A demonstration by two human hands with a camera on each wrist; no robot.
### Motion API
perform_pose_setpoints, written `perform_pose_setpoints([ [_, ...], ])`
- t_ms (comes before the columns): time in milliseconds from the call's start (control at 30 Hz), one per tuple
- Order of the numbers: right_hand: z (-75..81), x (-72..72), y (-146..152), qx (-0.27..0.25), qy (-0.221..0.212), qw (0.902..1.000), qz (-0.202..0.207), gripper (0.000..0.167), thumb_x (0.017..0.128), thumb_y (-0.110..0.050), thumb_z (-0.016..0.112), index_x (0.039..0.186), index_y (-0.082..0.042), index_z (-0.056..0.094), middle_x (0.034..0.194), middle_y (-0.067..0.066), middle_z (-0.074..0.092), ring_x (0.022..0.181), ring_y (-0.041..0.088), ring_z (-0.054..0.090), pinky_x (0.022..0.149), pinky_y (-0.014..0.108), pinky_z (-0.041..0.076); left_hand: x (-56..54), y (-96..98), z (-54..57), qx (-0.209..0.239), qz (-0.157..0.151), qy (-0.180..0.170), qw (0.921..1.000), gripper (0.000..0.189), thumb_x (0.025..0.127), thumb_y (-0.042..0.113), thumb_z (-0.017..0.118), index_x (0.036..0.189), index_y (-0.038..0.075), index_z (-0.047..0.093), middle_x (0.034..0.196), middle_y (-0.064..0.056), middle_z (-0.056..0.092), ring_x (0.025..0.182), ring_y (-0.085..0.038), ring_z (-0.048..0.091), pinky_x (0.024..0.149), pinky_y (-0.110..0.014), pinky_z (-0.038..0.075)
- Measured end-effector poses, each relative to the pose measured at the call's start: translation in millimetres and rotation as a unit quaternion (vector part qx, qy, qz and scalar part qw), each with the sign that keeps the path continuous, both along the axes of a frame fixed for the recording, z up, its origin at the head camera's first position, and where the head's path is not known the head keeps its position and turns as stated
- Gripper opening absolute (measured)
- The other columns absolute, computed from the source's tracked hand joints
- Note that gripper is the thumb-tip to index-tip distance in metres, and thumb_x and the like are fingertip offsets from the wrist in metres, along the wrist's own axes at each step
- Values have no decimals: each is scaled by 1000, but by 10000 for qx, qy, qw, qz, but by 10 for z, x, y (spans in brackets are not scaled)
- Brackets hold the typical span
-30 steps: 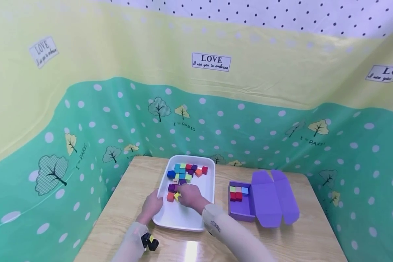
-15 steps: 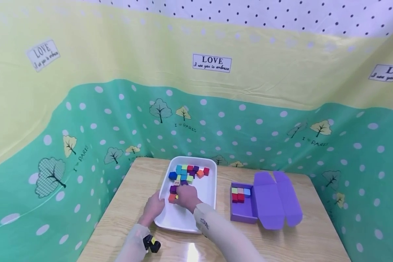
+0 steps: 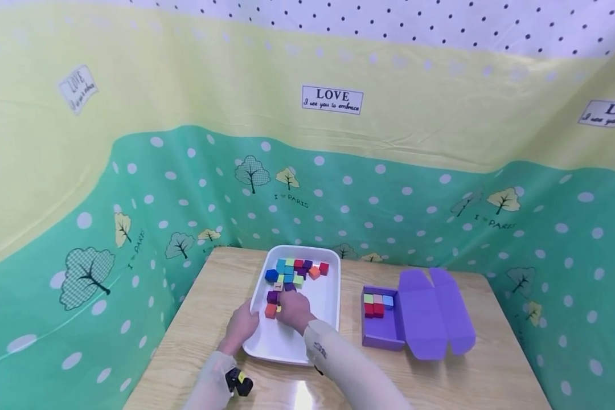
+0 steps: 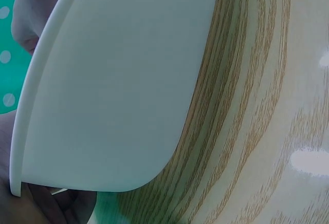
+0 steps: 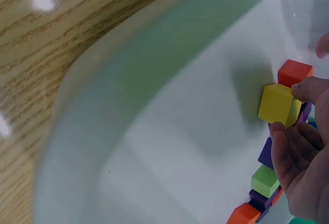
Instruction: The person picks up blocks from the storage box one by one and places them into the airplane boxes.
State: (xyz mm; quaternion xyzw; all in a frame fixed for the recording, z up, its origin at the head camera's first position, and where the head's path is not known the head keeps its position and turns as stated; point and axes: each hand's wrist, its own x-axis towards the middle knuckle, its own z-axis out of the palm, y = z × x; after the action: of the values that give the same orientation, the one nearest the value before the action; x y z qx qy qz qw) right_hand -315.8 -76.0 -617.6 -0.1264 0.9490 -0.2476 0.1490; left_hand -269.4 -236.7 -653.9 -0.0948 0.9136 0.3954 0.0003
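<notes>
A white tray (image 3: 307, 247) holds several coloured cubes, grouped mostly in its far left part. My left hand (image 3: 242, 327) grips the tray's left side, with the rim between thumb and fingers in the left wrist view. Inside the tray, my right hand (image 3: 294, 310) pinches a yellow cube (image 5: 274, 103) between thumb and fingers. Just beside it lies an orange-red cube (image 5: 294, 72). Purple cubes (image 3: 273, 297) and a cube marked with a 1 (image 3: 278, 286) sit beyond. In the head view my right hand covers much of the yellow cube.
Right of the tray stands an open purple box (image 3: 383, 342), its lid (image 3: 424, 316) folded out to the right. Green, pink, blue and red cubes (image 3: 378, 310) fill its far end. A wooden table (image 3: 461, 376) carries everything, with a patterned curtain (image 3: 389, 193) around it.
My right hand has shifted slightly left over the yellow cube, hiding more of it. The left hand stays on the tray's side. The head view has shifted a little.
</notes>
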Motion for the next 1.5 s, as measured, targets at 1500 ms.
perform_pose_setpoints([
  [1500,783,-153,2131,463,1503,9856,616,37,72,-21,76,107,-8,70,98,3,66,80,16,60,70,32,54,-72,1,6,-240,-223,-73,9994,43,93,8,49,134,-8,46,120,-34,58,100,-44,62,85,-55,52],
])
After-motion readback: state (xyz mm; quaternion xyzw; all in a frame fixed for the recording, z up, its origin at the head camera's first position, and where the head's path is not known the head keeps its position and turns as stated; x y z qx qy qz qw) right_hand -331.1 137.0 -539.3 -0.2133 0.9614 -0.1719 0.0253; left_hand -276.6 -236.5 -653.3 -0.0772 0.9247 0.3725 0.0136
